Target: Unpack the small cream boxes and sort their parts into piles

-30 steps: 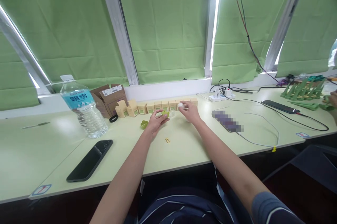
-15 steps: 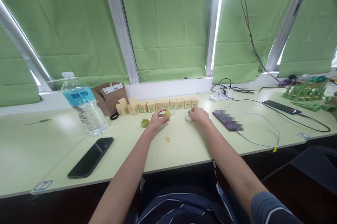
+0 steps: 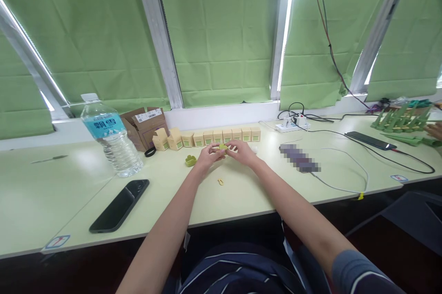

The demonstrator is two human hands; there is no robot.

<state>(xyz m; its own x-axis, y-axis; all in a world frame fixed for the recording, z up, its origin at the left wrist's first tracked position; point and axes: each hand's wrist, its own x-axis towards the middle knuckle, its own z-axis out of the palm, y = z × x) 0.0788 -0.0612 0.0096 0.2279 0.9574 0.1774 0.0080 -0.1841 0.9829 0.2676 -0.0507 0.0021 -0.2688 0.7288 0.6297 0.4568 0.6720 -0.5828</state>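
My left hand [image 3: 208, 155] is closed on a small yellow-green piece [image 3: 223, 146], too small to tell its exact kind. From the other side, my right hand [image 3: 241, 152] grips the same piece with its fingertips. Left of my hands lies a green flower-shaped dish [image 3: 190, 160]. On the tabletop nearer to me rests a small yellow loop [image 3: 220, 182]. A small white object [image 3: 254, 149] sits just beyond my right hand, partly hidden by it.
Behind my hands stands a row of small tan boxes [image 3: 217, 137]. A water bottle [image 3: 112, 137], a brown carton [image 3: 147, 128] and a black phone [image 3: 119, 206] are on the left. To the right are a pixelated phone [image 3: 299, 158], a power strip [image 3: 293, 126] and another person's hand [image 3: 434, 130].
My right hand has left the white object and moved left to the green piece in my left hand. Another person's hand has come into view at the far right.
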